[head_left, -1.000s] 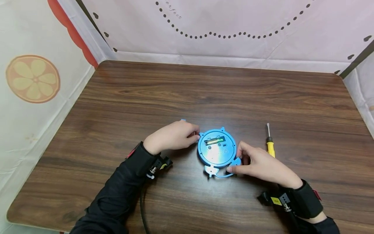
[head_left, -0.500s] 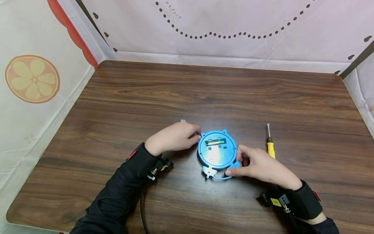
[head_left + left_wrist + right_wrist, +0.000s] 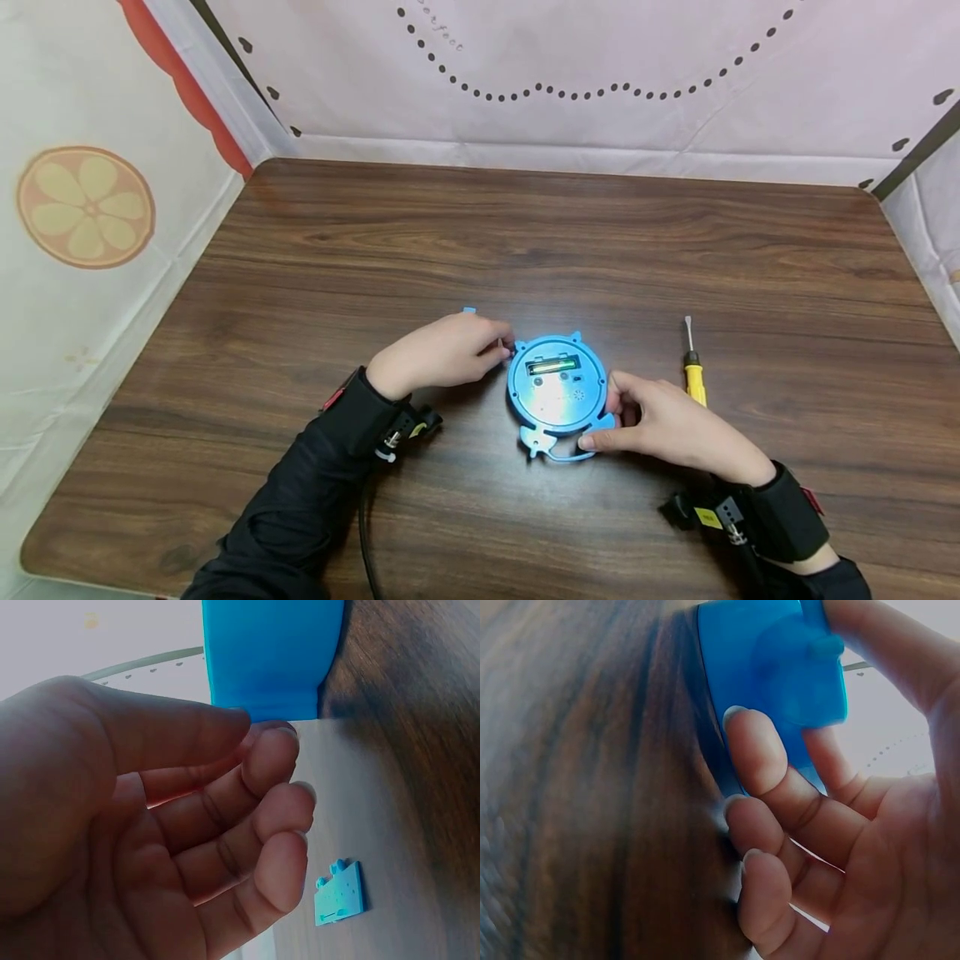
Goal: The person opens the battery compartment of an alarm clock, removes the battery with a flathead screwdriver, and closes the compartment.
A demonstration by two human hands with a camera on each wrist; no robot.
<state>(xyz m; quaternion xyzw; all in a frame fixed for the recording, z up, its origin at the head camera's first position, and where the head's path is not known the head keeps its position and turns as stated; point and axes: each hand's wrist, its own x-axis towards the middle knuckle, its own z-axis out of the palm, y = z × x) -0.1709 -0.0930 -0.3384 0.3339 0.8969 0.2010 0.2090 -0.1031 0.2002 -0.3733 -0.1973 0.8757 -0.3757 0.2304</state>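
A round blue alarm clock (image 3: 557, 400) lies back up on the table, its small ears on the far side. In its uncovered battery slot sits a green battery (image 3: 553, 365). At the clock's upper left rim, my left hand (image 3: 457, 350) pinches the edge by an ear with thumb and index finger; the other fingers curl loosely in the left wrist view. My right hand (image 3: 667, 421) grips the lower right side, thumb on the looped part and fingers along the wall. Beyond the left hand lies a flat light-blue battery cover (image 3: 339, 896) with small tabs.
A screwdriver (image 3: 693, 375) with a yellow handle lies right of the clock, behind the right hand, blade pointing away. A black cable (image 3: 366, 533) hangs from the left wrist camera. White printed cloth (image 3: 525, 125) borders the wooden table (image 3: 450, 233).
The clock has turned slightly and shifted a little toward me over the first half second, with the right thumb following. Since then both hands stay nearly still; the left fingertips shift slightly left.
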